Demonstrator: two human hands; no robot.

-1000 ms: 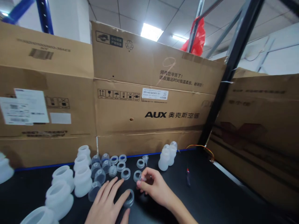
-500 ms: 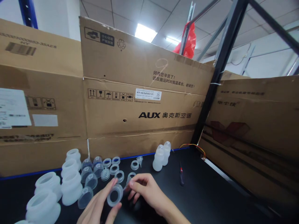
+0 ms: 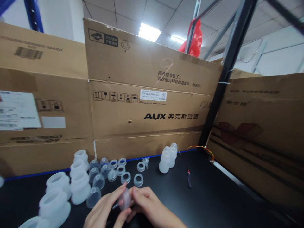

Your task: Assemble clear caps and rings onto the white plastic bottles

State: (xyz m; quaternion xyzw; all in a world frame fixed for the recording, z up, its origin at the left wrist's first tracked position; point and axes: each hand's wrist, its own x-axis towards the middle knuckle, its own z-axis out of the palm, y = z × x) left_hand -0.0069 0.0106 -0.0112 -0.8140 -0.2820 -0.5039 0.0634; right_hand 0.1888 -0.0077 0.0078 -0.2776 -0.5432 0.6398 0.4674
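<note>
At six o'clock over the counter [image 3: 209, 196], holds clear ring [image 3: 127, 199] by its rim in left hand [image 3: 102, 207]; touches three-o'clock side with right hand [image 3: 150, 204], cannot tell whether pinching. Apparently seats clear insert [image 3: 120, 202]; next, calls for even pressure.

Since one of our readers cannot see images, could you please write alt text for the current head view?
A person's left hand holds a translucent ring, the right hand close beside it, above a black table. Open white bottles and clear caps stand left, loose rings lie beyond, capped bottles stand right, cardboard behind.
</note>
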